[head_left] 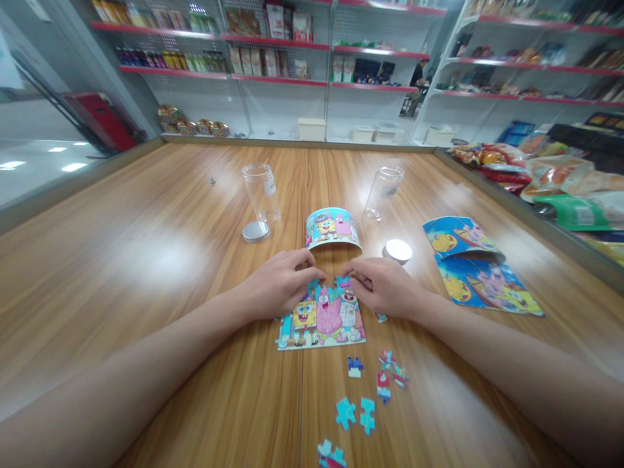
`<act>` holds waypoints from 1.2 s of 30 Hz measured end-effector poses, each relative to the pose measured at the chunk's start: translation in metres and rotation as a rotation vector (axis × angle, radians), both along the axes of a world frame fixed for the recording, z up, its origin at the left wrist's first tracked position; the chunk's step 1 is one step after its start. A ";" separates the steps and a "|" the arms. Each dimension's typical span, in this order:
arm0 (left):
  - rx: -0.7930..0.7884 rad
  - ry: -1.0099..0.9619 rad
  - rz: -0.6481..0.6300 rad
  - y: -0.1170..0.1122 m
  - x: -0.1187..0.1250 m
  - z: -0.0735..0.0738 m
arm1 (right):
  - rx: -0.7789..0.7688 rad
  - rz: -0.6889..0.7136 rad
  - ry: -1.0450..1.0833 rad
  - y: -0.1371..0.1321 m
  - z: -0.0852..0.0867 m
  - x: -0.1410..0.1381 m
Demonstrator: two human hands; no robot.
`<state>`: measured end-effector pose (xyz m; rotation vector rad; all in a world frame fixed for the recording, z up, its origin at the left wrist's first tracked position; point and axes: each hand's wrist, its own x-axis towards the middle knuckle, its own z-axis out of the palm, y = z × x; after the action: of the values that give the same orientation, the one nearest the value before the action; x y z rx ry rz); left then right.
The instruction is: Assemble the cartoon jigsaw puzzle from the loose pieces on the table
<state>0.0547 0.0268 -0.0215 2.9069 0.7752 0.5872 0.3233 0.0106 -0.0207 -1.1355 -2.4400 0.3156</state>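
Note:
A partly assembled cartoon jigsaw puzzle (329,318) lies flat on the wooden table, its upper edge uneven. My left hand (285,283) is closed over its upper left corner, fingers bent and fingertips on the pieces. At the upper right, my right hand (385,284) is closed too, with thumb and forefinger against the puzzle's edge. Whether a loose piece sits between either set of fingertips cannot be made out. Nearer to me are several loose pieces, among them a light-blue puzzle piece (346,413) and a dark-blue and white piece (355,366). Beyond my hands stands a curved picture card (333,227).
Two clear jars (263,195) (384,194) stand farther back, with a silver lid (256,231) and another lid (397,251) nearby. Blue picture cards (492,279) lie at right. Snack bags (556,179) lie past the table's raised right edge; stocked shelves (277,45) line the back.

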 end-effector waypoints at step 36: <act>0.002 0.020 0.004 0.002 -0.003 -0.001 | -0.897 0.198 0.407 0.024 0.018 0.019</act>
<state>0.0512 0.0288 -0.0221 2.9185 0.7834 0.5602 0.3427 0.0346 -0.0027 -0.9796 -2.0402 1.6393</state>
